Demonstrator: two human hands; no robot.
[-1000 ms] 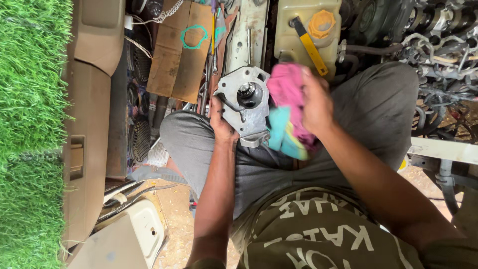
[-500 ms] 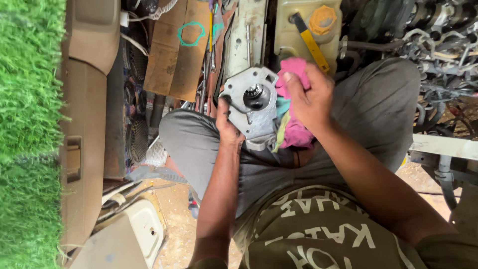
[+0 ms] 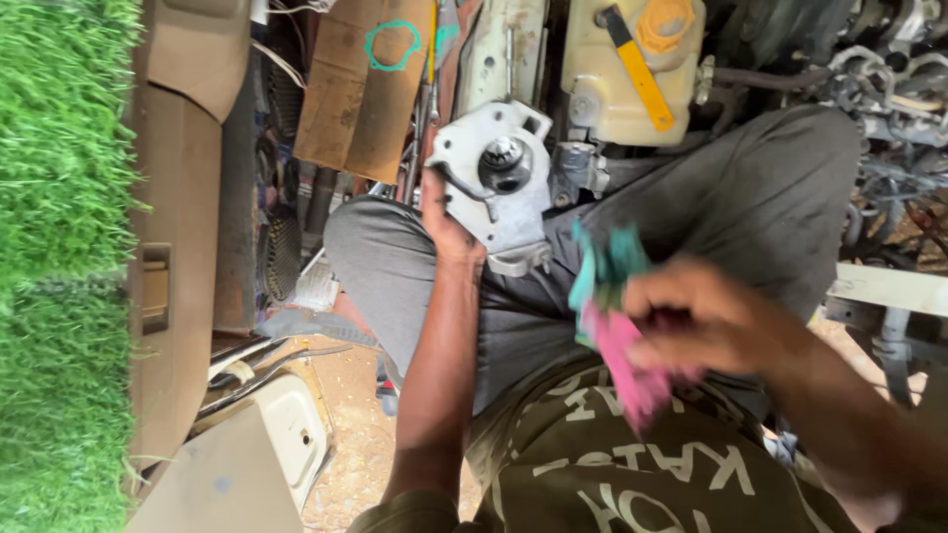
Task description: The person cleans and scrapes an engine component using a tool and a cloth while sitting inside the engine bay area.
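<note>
My left hand point(image 3: 449, 225) grips a silver metal housing point(image 3: 494, 178) with a dark round hub in its middle, held above my knees in grey trousers. My right hand point(image 3: 706, 316) is blurred and holds a bunched pink and teal rag point(image 3: 617, 321), drawn back toward my chest and away from the metal part. The rag no longer touches the housing.
A cream plastic reservoir point(image 3: 632, 64) with a yellow cap and yellow strap lies beyond my knees. A piece of cardboard point(image 3: 370, 84) with a teal ring lies at the upper middle. Green artificial turf point(image 3: 59, 257) fills the left; engine parts point(image 3: 889, 89) crowd the right.
My right hand has pulled the rag off the metal housing and moved it down toward my body. The left hand still holds the housing, now uncovered.
</note>
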